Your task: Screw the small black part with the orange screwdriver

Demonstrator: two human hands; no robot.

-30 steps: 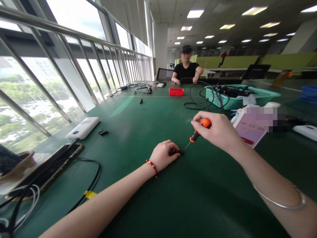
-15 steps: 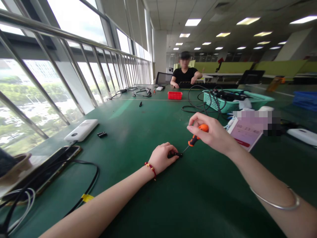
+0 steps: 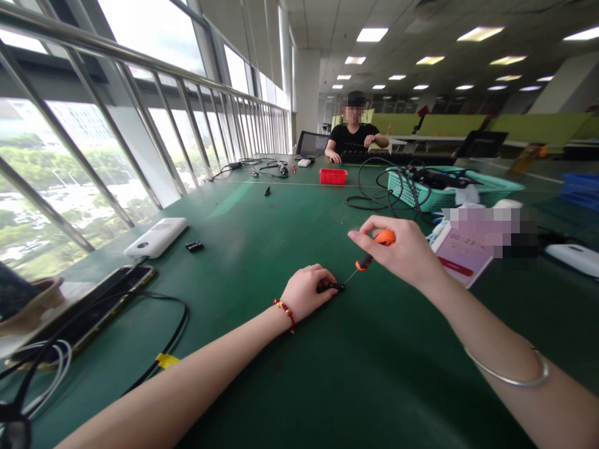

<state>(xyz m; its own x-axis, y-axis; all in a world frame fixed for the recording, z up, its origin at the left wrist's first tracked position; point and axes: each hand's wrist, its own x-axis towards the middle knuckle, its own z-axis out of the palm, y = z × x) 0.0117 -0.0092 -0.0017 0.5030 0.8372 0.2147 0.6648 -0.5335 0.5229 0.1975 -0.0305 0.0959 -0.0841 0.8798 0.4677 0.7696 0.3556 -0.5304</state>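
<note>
My left hand [image 3: 307,290] rests on the green table, its fingers closed on a small black part [image 3: 336,287] that is mostly hidden. In my right hand [image 3: 397,249] is a screwdriver [image 3: 365,262] with an orange and black handle, gripped between thumb and fingers. The screwdriver slants down to the left, and its thin metal shaft meets the end of the black part. Left of my left hand lies another small black piece [image 3: 194,246], and a further black bit [image 3: 267,191] sits farther back.
A white power bank [image 3: 156,238] and a phone [image 3: 88,312] with cables lie at left. Farther back are a red bin [image 3: 333,176] and a teal basket [image 3: 435,196] of cables. A tablet [image 3: 461,252] stands at right. A person [image 3: 353,134] sits across the table.
My right hand has turned slightly on the screwdriver handle, its fingertips reaching farther left. My left hand stays on the black part. The camera view has shifted a little.
</note>
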